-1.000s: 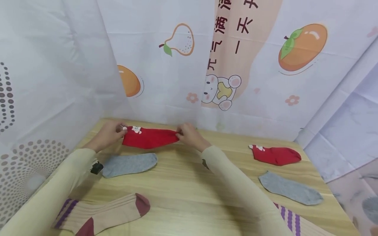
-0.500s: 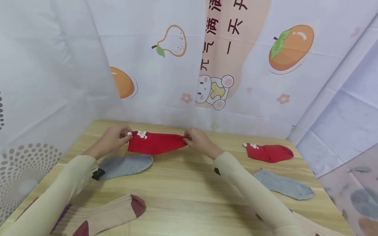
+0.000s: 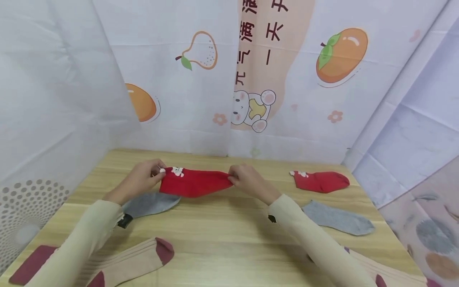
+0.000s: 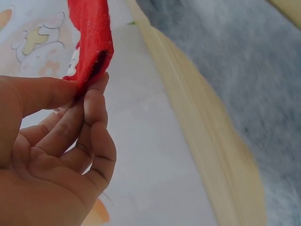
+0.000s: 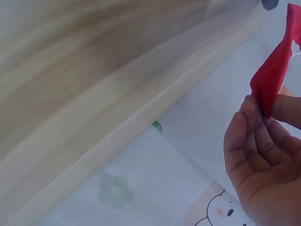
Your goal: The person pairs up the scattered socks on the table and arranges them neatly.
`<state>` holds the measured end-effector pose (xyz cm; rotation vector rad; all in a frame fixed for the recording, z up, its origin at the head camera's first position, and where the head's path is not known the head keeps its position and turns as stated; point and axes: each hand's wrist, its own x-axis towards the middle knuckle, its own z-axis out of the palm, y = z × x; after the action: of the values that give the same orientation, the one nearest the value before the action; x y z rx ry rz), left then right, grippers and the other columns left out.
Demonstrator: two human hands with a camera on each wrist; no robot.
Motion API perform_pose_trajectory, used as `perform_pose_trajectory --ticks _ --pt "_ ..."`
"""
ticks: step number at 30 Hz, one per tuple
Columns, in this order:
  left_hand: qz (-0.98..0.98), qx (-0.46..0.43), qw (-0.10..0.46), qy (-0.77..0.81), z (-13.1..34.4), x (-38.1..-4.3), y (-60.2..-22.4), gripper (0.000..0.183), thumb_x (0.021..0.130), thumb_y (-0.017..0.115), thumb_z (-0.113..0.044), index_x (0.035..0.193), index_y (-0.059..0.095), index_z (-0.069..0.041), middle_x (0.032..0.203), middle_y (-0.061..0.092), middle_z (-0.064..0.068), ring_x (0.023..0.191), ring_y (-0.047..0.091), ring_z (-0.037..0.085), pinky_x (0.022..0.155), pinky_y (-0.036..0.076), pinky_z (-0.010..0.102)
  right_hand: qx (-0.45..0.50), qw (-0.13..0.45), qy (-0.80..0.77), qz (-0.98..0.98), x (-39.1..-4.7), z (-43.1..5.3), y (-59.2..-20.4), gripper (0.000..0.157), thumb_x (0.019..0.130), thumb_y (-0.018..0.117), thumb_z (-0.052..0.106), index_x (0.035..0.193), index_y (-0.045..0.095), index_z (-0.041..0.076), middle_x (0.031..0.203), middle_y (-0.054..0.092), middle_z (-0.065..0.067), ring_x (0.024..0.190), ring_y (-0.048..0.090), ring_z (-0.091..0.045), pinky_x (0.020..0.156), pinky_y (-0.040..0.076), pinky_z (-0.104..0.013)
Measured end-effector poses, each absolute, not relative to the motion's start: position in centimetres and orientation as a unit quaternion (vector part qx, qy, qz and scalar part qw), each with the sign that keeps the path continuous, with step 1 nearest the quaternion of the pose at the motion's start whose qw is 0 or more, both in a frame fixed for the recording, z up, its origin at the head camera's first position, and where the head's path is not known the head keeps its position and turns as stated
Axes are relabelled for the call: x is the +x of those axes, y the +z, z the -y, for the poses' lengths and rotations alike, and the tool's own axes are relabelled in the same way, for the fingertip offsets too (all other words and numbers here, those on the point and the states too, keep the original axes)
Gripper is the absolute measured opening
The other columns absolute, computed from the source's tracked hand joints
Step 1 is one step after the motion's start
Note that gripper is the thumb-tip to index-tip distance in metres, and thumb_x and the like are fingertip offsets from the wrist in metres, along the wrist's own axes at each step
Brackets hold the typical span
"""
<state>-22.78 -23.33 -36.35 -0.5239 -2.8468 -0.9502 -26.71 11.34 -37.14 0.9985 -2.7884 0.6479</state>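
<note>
A red sock (image 3: 195,183) with a white cartoon patch is stretched between both hands, raised off the table. My left hand (image 3: 143,179) pinches its cuff end between thumb and fingers; in the left wrist view the cuff opening of the sock (image 4: 91,42) shows above the fingertips. The toe end is pinched by my right hand (image 3: 249,181), and the right wrist view shows this sock (image 5: 275,70) narrowing into the grip. Below the left hand a grey sock (image 3: 152,204) lies partly covered by the wrist.
A matching red sock (image 3: 320,181) and grey sock (image 3: 338,218) lie on the table's right side. Beige socks with maroon toes and heels lie at front left (image 3: 132,261) and front right (image 3: 389,265), partly behind the sleeves. A printed curtain (image 3: 201,99) borders the wooden table (image 3: 222,239).
Both hands still hold the red sock by its ends and have brought it slightly nearer and rightward in the head view. The head view itself has shifted a little.
</note>
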Motion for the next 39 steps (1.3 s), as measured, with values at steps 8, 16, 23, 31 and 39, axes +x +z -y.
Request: perform_pose_trajectory --ticks 8,16,23,31,39 --pt "0.926 -0.196 0.056 -0.318 21.2 -21.5 -35.8 0.014 0.091 0.066 0.001 0.105 0.063 -0.001 0.094 0.072 0.012 0.080 0.065 0.019 0.061 0.053 0.028 0.312 0.042 0.215 0.924 -24.7 -13.4 -37.0 0.006 0.092 0.068 0.007 0.088 0.070 0.010 0.077 0.064 0.006 0.067 0.054 -0.010 0.063 0.048 -0.025" --pt "0.922 -0.228 0.066 -0.307 19.1 -20.3 -35.6 0.012 0.089 0.067 0.003 0.099 0.064 -0.003 0.085 0.073 0.006 0.075 0.066 0.014 0.063 0.053 0.029 0.300 0.033 0.222 0.927 -22.7 -15.8 -37.3 0.003 0.092 0.069 0.009 0.090 0.071 0.010 0.078 0.065 0.007 0.066 0.054 -0.008 0.060 0.049 -0.023" --pt "0.926 -0.237 0.039 -0.291 17.5 -19.5 -35.8 0.010 0.090 0.067 0.000 0.098 0.064 -0.006 0.081 0.071 -0.001 0.072 0.063 0.009 0.065 0.052 0.029 0.299 0.043 0.230 0.925 -21.0 -17.7 -37.4 0.004 0.092 0.070 0.011 0.089 0.070 0.010 0.077 0.064 0.009 0.066 0.053 -0.005 0.061 0.048 -0.024" --pt "0.920 -0.225 0.000 -0.321 15.8 -18.6 -35.9 0.011 0.090 0.067 -0.001 0.100 0.065 -0.006 0.085 0.071 0.001 0.075 0.062 0.010 0.062 0.050 0.027 0.286 0.047 0.241 0.926 -19.5 -19.8 -37.7 0.007 0.090 0.072 0.007 0.090 0.070 0.014 0.079 0.063 0.012 0.072 0.057 -0.005 0.068 0.052 -0.026" --pt "0.906 -0.262 -0.009 -0.333 14.3 -17.9 -36.2 0.013 0.087 0.068 0.004 0.092 0.063 -0.008 0.084 0.071 0.000 0.072 0.064 0.009 0.059 0.052 0.025 0.270 0.042 0.238 0.932 -17.8 -21.4 -37.6 0.009 0.088 0.074 0.007 0.089 0.070 0.015 0.076 0.060 0.013 0.067 0.054 -0.004 0.062 0.050 -0.023"
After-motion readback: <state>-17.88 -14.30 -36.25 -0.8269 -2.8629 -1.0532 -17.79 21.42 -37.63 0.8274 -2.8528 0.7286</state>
